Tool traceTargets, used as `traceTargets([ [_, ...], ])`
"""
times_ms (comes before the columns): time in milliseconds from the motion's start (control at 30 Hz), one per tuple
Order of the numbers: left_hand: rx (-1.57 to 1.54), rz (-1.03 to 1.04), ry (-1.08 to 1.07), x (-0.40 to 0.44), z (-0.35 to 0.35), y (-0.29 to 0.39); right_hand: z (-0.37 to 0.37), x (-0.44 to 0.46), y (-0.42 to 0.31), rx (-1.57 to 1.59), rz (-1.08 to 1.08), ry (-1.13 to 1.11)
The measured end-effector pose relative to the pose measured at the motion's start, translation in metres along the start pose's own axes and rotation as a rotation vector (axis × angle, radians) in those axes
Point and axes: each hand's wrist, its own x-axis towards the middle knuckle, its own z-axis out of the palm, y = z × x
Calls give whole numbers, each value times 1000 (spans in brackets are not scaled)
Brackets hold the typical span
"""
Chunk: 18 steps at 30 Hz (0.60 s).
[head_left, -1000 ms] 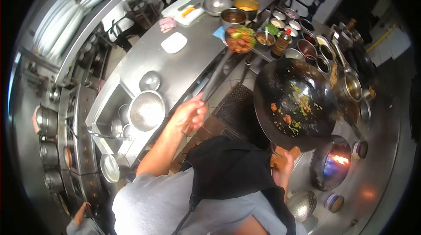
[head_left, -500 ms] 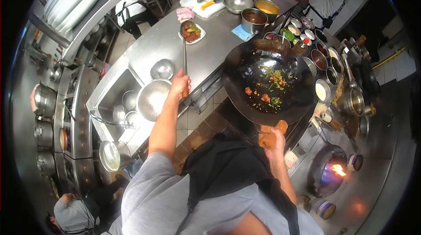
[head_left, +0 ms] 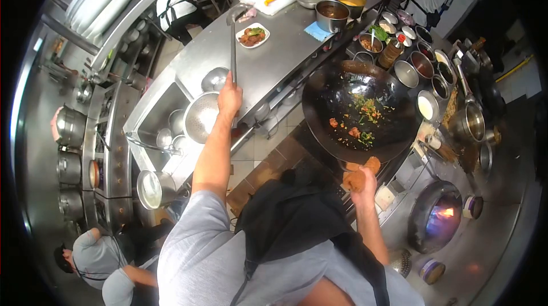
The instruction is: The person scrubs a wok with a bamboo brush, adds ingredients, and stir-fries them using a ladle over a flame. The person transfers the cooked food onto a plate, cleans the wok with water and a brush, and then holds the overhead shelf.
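Observation:
My left hand (head_left: 230,98) is closed around the handle of a long ladle (head_left: 233,46), held out over the steel counter. The ladle's bowl is beyond a small white plate (head_left: 266,27) that holds browned pieces and green vegetable. My right hand (head_left: 366,187) is wrapped round a brown cloth (head_left: 355,180) at the near edge of a large black wok (head_left: 319,109). The cloth covers the wok's grip. Inside the wok are scattered chopped green and red bits (head_left: 368,111) and a few browned pieces. A perforated strainer bowl (head_left: 201,119) sits near my left forearm.
A lit burner (head_left: 436,217) flames at the lower right. Sauce and ingredient bowls (head_left: 421,64), with a bottle (head_left: 391,52), crowd the right side. Pots (head_left: 332,18) stand on the counter (head_left: 188,58). A sink (head_left: 153,109) is at left. Other people are nearby.
The ladle has lifted off the plate's food and moved away beyond it, slightly left. The wok appears slightly lower and further right in view, still held with the cloth.

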Motion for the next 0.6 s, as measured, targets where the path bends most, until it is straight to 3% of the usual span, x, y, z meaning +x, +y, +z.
traceTargets([
  [67, -265, 75, 71, -26, -11, 7, -1, -3, 3, 20, -25, 21],
  [167, -722, 86, -131, -97, -35, 13, -3, -12, 12, 58, 23, -3],
  [267, -566, 100, -294, -186, -50, 2, -2, -12, 27, 103, 44, 4],
  [300, -421, 357, -232, -204, -39, -23, 7, -17, 29, 99, 57, 62],
  [400, -204, 282, -639, -259, -42, -57, 15, -8, 50, 172, 64, 132],
  [467, -251, 533, -636, -275, -21, -91, 14, -13, 65, 147, 70, 154],
  [600, -209, 488, -734, -273, -47, -103, 8, -46, 91, 101, 9, 191],
])
